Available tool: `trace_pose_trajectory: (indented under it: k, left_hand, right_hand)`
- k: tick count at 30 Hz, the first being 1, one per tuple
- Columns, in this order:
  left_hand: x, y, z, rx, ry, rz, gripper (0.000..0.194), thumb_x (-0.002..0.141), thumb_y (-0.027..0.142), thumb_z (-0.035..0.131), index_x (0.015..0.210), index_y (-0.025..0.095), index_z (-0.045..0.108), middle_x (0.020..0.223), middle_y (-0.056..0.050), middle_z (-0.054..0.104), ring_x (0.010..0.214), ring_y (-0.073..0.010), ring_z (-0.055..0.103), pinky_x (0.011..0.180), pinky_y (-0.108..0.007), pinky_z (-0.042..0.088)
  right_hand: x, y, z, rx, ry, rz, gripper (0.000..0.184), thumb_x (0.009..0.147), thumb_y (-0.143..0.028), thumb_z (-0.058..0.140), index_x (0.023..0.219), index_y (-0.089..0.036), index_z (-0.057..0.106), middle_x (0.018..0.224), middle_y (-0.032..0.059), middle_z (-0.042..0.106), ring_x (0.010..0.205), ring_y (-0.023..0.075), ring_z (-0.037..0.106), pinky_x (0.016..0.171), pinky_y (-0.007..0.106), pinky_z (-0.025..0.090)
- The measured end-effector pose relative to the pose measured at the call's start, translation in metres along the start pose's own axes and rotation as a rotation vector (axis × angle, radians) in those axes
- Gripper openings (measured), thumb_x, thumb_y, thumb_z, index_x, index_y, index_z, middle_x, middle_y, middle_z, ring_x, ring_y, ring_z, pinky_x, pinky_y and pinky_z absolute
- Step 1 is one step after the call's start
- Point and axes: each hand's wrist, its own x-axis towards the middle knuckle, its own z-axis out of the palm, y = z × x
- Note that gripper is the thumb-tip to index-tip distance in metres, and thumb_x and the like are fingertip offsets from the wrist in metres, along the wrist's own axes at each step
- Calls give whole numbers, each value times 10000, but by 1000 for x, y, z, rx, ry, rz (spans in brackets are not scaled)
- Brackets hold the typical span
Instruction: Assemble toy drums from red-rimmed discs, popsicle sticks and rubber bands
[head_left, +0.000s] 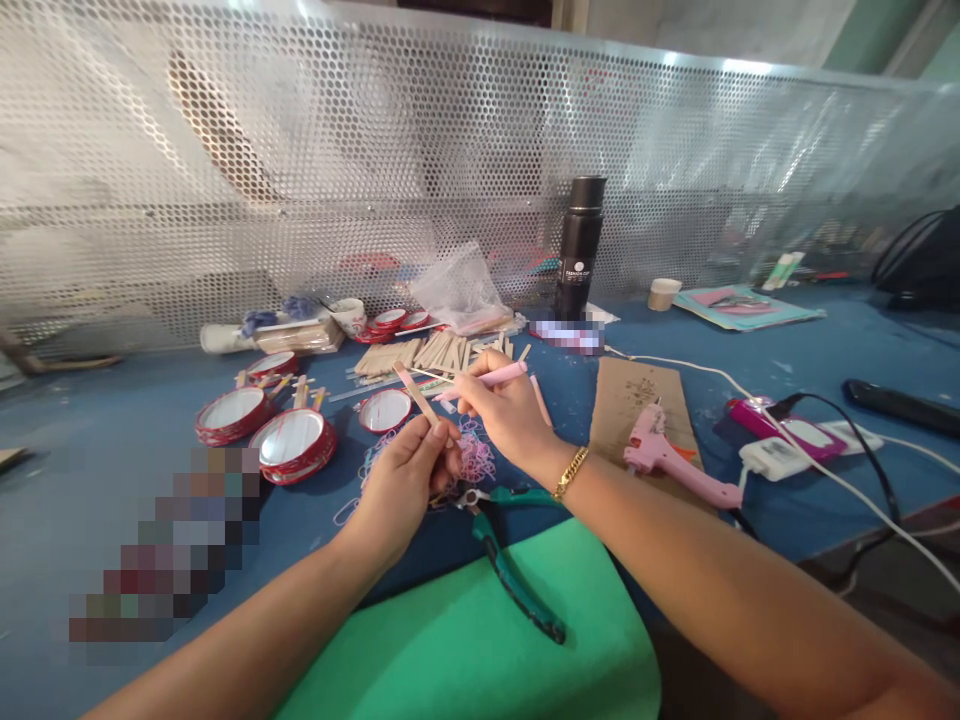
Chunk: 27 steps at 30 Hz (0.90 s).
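Note:
My left hand (409, 470) is closed around the lower end of a flat wooden craft stick (417, 392), which is tilted and has a pink patch near its top. Just to the right, my right hand (506, 405) grips a pink marker (504, 374) like a pen, beside the stick; whether its tip touches the wood I cannot tell. Below the hands lies a heap of pink and lilac rubber bands (476, 452). Cutting pliers with green handles (495, 555) rest open on a green cloth (465, 640). Behind the hands is a pile of craft sticks (442, 352).
Small red-rimmed mirror-topped drums (292, 440) stand at left. A black bottle (579, 250) stands at the back before a perforated metal screen (337, 130). On the right, a pink glue gun (667, 455) lies on cardboard (611, 400), near cables and a power strip (780, 455).

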Motion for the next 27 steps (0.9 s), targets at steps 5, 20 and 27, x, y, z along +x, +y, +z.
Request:
trace_pose_trajectory:
  k: [5,20,27]
  left_hand:
    - [1,0,1,20,-5,18,367,843,542,695,801,190,600,586,47,572,473,-75,410,465,-196,294]
    - [1,-1,1,13,-4,19,362,854,546,684,834,191,614,595,48,578,474,-79,409,465,-203,294]
    - [0,0,-1,15,-15,19,370,856,550,691,807,192,612,594,46,574,476,-77,404,467,-201,297]
  right_hand:
    - [-1,1,1,77,-55,10,208,868,-304,657,711,-235,539,578,-67,611,507,106,551,532,235,439]
    - [0,1,0,22,1,-4,217,859,-271,670,674,-221,567,601,-46,631,571,110,575,574,235,444]
    - [0,0,0,21,-15,-8,210,853,-258,670,677,-225,560,595,-49,631,561,114,576,570,240,450]
